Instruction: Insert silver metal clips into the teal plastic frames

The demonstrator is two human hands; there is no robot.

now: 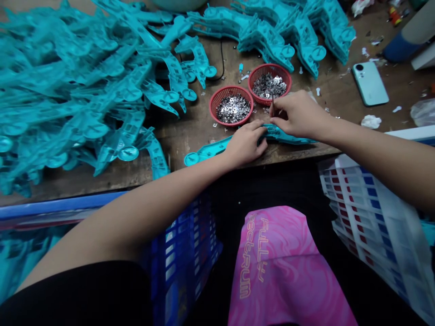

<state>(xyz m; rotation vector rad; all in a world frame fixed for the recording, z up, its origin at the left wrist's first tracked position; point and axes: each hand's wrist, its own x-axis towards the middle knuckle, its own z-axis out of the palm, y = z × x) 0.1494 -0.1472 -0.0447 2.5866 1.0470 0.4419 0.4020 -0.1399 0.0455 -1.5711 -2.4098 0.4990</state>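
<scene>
My left hand (246, 142) grips a long teal plastic moulded part (207, 151) lying across the front of the wooden workbench (193, 140). My right hand (299, 113) pinches slim metal tweezers (272, 105), their tips close above the same part. Just beyond the hands are two small red mesh baskets (231, 105) (270, 82), both holding loose silver metal pieces. The left basket nearly touches my left hand's knuckles. The tweezer tips are partly hidden by my fingers.
Heaps of similar teal parts (68, 90) cover the bench's left and back. A pale green phone (370, 83) and scraps lie at the right. Below the bench edge stand a blue crate (180, 253) and a white-and-blue crate (374, 217). Pink printed cloth (272, 267) covers my lap.
</scene>
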